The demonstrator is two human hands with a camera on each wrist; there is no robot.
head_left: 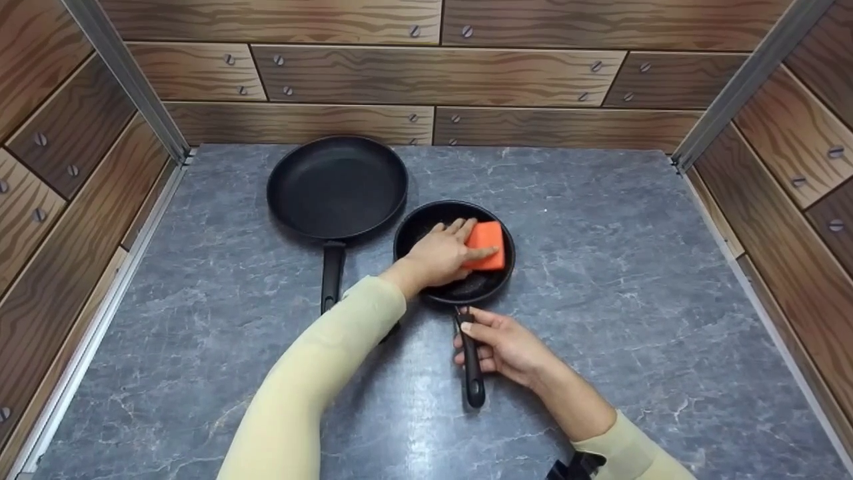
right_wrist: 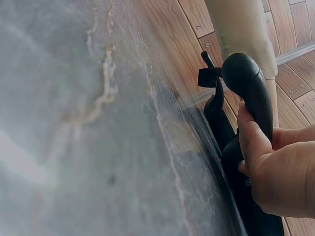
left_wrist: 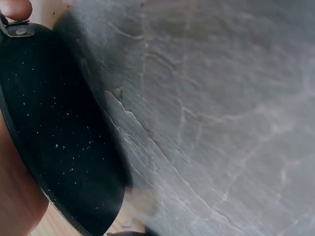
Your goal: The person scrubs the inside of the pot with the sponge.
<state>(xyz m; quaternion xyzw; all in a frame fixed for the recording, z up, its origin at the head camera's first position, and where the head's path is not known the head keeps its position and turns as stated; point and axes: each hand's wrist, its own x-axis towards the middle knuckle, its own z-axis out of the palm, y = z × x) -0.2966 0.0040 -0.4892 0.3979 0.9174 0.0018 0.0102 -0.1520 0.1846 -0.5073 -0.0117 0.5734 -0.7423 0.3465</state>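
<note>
A small black frying pan (head_left: 453, 297) stands on the grey surface, its handle (head_left: 472, 373) towards me. Inside it lies an orange sponge (head_left: 490, 239), block-shaped. My left hand (head_left: 436, 257) reaches over the near left rim and holds the sponge against the right part of the pan, one finger stretched across its top. My right hand (head_left: 510, 350) grips the handle close to the pan, thumb on top. In the left wrist view the speckled outer wall of the pan (left_wrist: 59, 123) shows, but the sponge is hidden. The right wrist view shows the right hand (right_wrist: 280, 172) around the handle (right_wrist: 253, 91).
A larger black frying pan (head_left: 336, 190) sits at the back left, close to the small one; my left forearm partly covers its handle (head_left: 331, 277). Wood-patterned walls (head_left: 433, 73) bound the grey marbled table (head_left: 633, 280) at the back and sides.
</note>
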